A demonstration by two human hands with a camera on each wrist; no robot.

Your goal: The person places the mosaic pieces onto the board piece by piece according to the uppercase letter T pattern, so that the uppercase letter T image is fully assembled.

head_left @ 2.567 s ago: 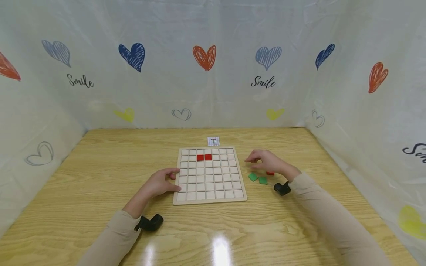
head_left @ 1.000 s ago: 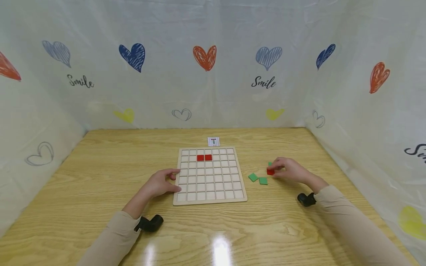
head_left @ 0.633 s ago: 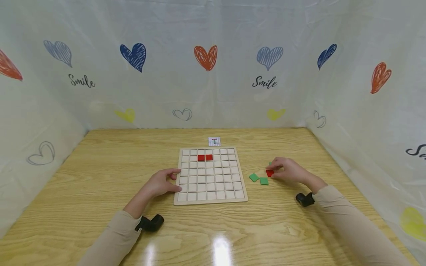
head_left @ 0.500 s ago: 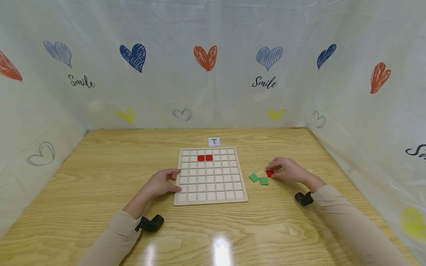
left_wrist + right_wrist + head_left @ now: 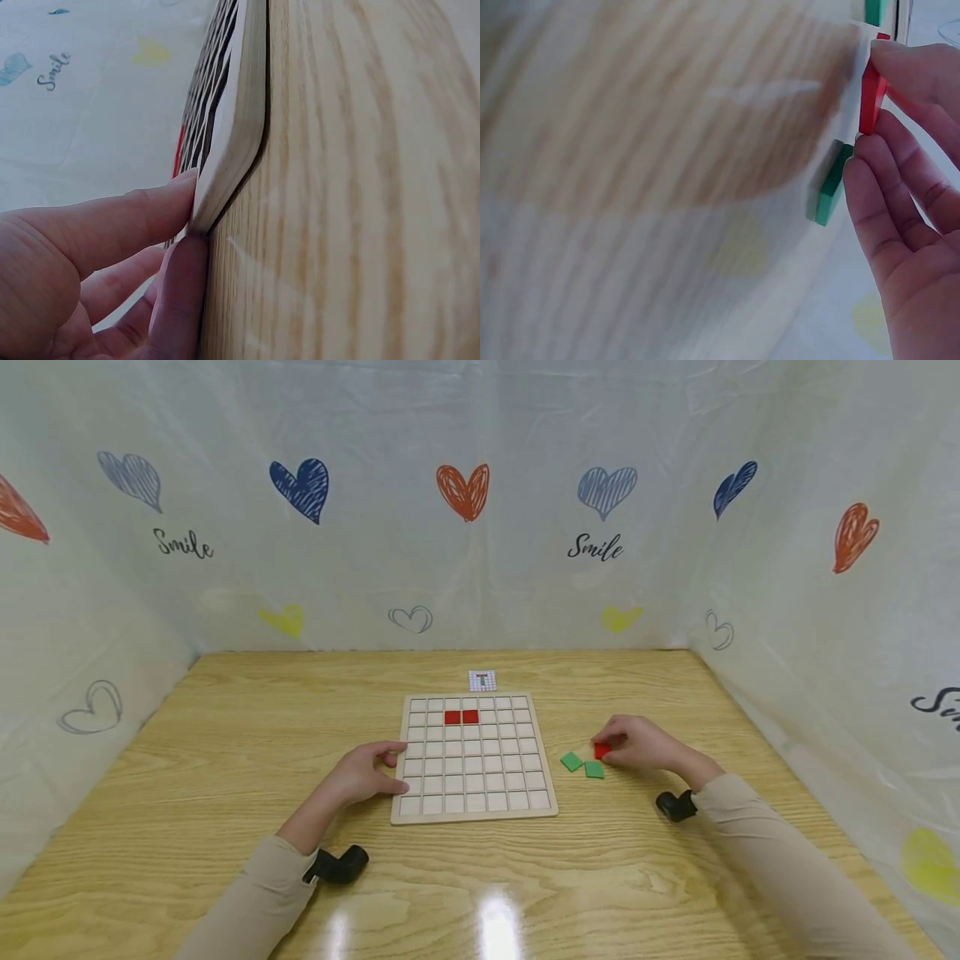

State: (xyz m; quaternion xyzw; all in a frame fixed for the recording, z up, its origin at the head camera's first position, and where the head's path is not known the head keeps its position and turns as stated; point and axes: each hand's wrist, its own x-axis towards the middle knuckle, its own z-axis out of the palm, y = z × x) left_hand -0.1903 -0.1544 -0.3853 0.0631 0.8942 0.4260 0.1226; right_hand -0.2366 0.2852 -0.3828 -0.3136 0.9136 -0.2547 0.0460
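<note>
In the head view, a square wooden grid board point(image 5: 474, 779) lies flat in the middle of the table. Two red square tiles point(image 5: 461, 717) sit side by side in its second row from the top. My left hand point(image 5: 366, 777) rests at the board's left edge, thumb and index finger spread apart and touching the rim. To the right of the board, my right hand point(image 5: 647, 745) pinches another red tile point(image 5: 602, 750), seen edge-on in the right wrist view. Two green tiles point(image 5: 572, 762) lie between board and right hand. Near my lower fingers is a green tile point(image 5: 834, 184) in that view.
A small printed card point(image 5: 482, 681) with a T-shaped pattern on a grid lies just behind the board. The wooden table point(image 5: 480, 868) is enclosed by pale curtains point(image 5: 480, 585) printed with hearts and "Smile".
My right hand moved right from beside the board to the loose tiles, took hold of the red tile and shifted slightly back left with it. The left hand stays still at the board.
</note>
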